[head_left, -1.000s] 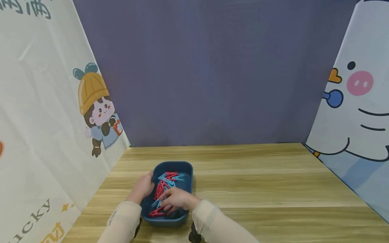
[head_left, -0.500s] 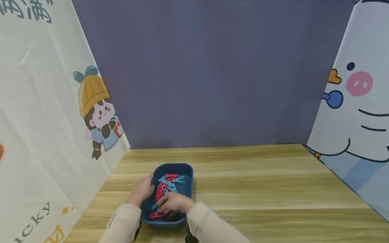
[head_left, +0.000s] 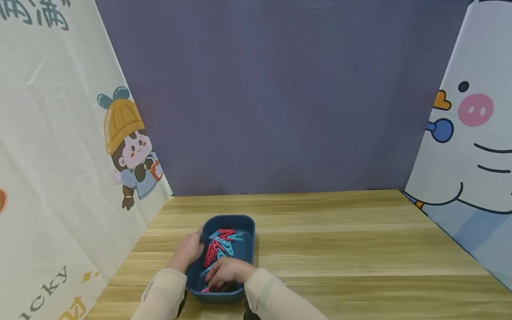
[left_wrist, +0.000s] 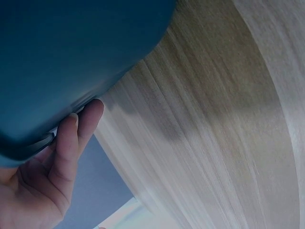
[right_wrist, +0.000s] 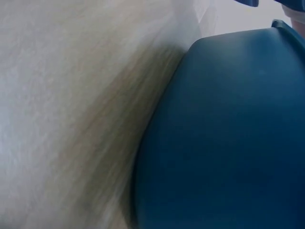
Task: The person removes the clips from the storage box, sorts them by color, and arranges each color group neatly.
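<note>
I count two hands, both mine, low and left of centre in the head view: one left hand [head_left: 189,250] and one right hand [head_left: 229,270]. Two pale sleeves [head_left: 166,284] reach them from the bottom edge. I have one blue bin [head_left: 250,245]. Its pegs overlap and my hand hides some, so I can't total them: at least three red pegs [head_left: 210,254], at least three light-blue pegs [head_left: 237,237]. Around these I count one wooden table [head_left: 340,235], one dark backdrop [head_left: 272,98] at upper centre, and two printed cloths [head_left: 52,124], far left and far right.
</note>
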